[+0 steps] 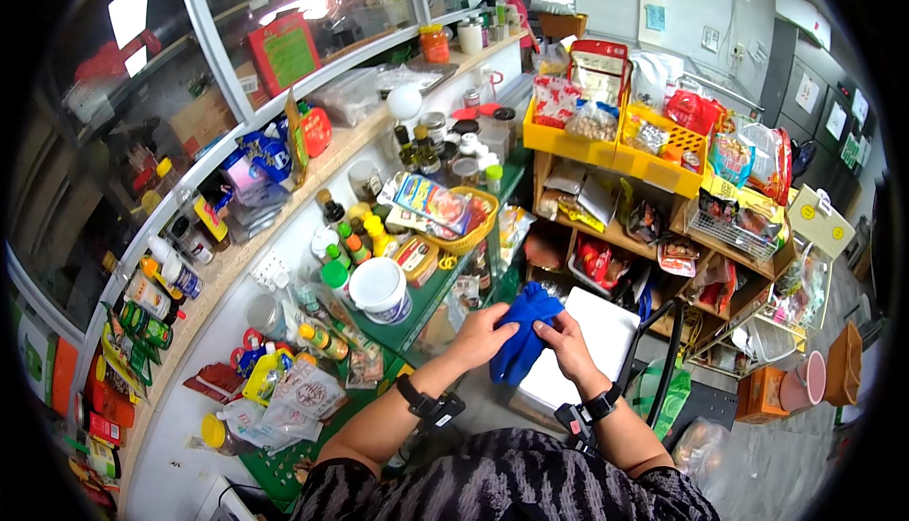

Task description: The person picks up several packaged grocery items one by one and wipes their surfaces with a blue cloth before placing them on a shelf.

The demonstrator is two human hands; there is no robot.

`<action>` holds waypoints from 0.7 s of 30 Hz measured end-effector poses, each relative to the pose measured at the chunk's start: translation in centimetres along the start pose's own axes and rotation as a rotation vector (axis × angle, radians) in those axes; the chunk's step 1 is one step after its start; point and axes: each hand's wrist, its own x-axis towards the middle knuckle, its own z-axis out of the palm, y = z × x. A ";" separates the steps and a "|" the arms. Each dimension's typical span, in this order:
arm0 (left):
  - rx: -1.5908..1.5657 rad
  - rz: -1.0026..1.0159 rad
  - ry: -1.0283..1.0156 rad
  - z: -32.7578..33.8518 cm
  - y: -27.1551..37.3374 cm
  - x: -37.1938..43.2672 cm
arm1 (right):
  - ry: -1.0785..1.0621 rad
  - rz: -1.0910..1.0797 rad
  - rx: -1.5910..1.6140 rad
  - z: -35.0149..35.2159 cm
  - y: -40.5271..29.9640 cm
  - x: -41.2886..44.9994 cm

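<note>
A bunched piece of blue cloth (524, 333) is held up in front of my body, between both hands. My left hand (484, 333) grips its left side, thumb laid over the front. On the right side, my right hand (568, 340) pinches the fabric with thumb and fingers. The cloth's lower end hangs loose, and the fingers behind it are hidden. Below and behind the cloth is a white flat-topped surface (600, 322), partly covered by the cloth and my right forearm. Each wrist wears a black strap with a small device.
To the left, a green shelf (387, 329) bears a white tub (380, 290), bottles and a yellow basket (472, 237). Ahead stands a wooden cubby shelf (625, 237) topped by yellow crates (575, 139) of packets. A black handle (671, 358) rises at right, near a pink bucket (802, 382).
</note>
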 end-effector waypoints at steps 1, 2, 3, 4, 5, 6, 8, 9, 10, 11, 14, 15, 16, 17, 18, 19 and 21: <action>-0.134 -0.028 0.036 0.4 0.7 0.3 | 0.005 -0.027 -0.016 -0.5 -0.5 0.2; -0.268 -0.057 0.071 0.6 1.2 0.7 | 0.010 -0.055 -0.032 -1.0 -1.0 0.4; -0.269 -0.044 0.058 0.7 1.6 1.1 | 0.007 -0.066 -0.044 -1.7 -1.2 0.7; -0.176 -0.088 0.036 0.6 1.8 1.3 | 0.012 -0.094 -0.030 -2.2 -1.2 0.9; -0.082 -0.131 0.015 0.7 2.0 1.5 | 0.017 -0.122 -0.015 -2.6 -1.2 1.1; -0.098 -0.123 0.030 1.1 2.0 1.8 | 0.032 -0.120 -0.020 -3.2 -1.0 1.2; -0.014 -0.098 0.042 1.9 2.7 2.3 | 0.052 -0.127 -0.010 -4.1 -1.3 1.4; 0.069 -0.083 0.062 2.2 3.2 2.5 | 0.061 -0.132 0.003 -4.5 -1.3 1.5; 0.051 -0.056 0.072 2.5 2.5 2.8 | 0.063 -0.140 0.012 -4.6 -1.4 1.5; 0.051 -0.053 0.061 2.6 2.7 3.0 | 0.066 -0.149 0.023 -4.6 -1.6 1.6; 0.230 0.082 0.109 3.3 4.6 3.5 | 0.096 -0.191 -0.028 -5.3 -1.6 1.8; 0.228 0.086 0.091 3.6 5.2 3.7 | 0.128 -0.212 -0.080 -5.1 -1.7 1.9; 0.242 0.095 0.073 3.8 5.7 4.0 | 0.133 -0.219 -0.103 -5.1 -1.6 2.1; 0.254 0.106 0.053 4.2 5.9 4.4 | 0.155 -0.224 -0.100 -5.0 -1.4 2.4; 0.237 0.152 0.045 4.6 5.8 4.7 | 0.142 -0.160 0.021 -4.5 -1.3 2.7; 0.233 0.155 0.026 5.0 6.0 4.9 | 0.131 -0.099 0.143 -4.0 -1.4 2.9; 0.248 0.185 -0.097 6.0 6.7 5.2 | 0.045 0.049 0.377 -3.4 -1.4 3.1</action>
